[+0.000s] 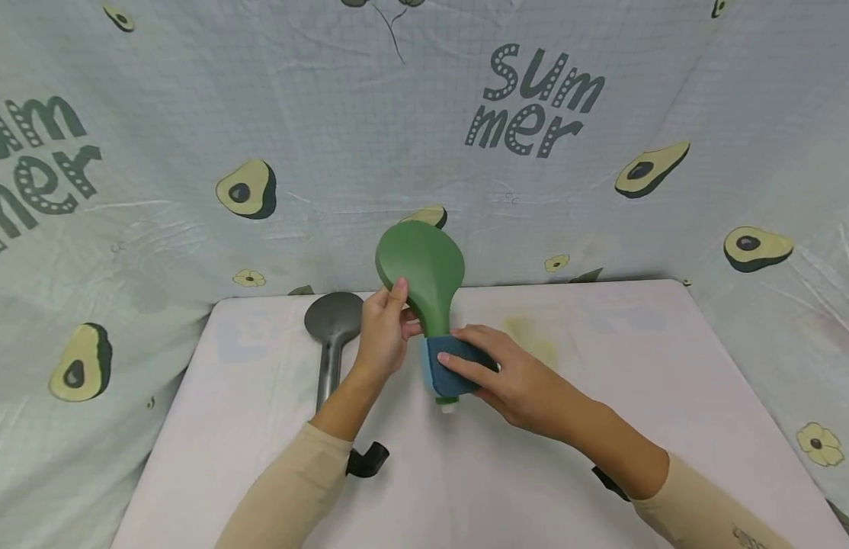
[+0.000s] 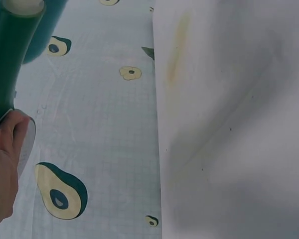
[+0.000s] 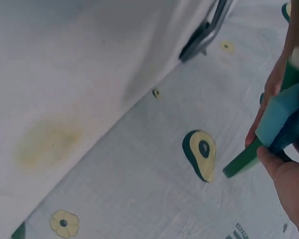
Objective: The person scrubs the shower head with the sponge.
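Observation:
A green hand shower head [image 1: 424, 267] is held up over the table, its round back uppermost and its handle end pointing toward me. My left hand [image 1: 386, 328] grips it just below the round head, thumb on the back. Around the handle my right hand [image 1: 514, 377] pinches a blue sponge [image 1: 459, 366] with a lighter side. In the right wrist view the sponge [image 3: 279, 117] is folded against the green handle. A pale tip [image 2: 24, 6] shows at the handle's end in the left wrist view.
Left of my hands lies a dark grey, round-headed, long-handled piece [image 1: 334, 316], partly hidden by my left forearm. A black curved part [image 1: 368, 460] shows beside that sleeve. Another black piece [image 1: 608, 482] sticks out below my right forearm. A patterned cloth [image 1: 315, 152] hangs behind the white-covered table [image 1: 603, 366].

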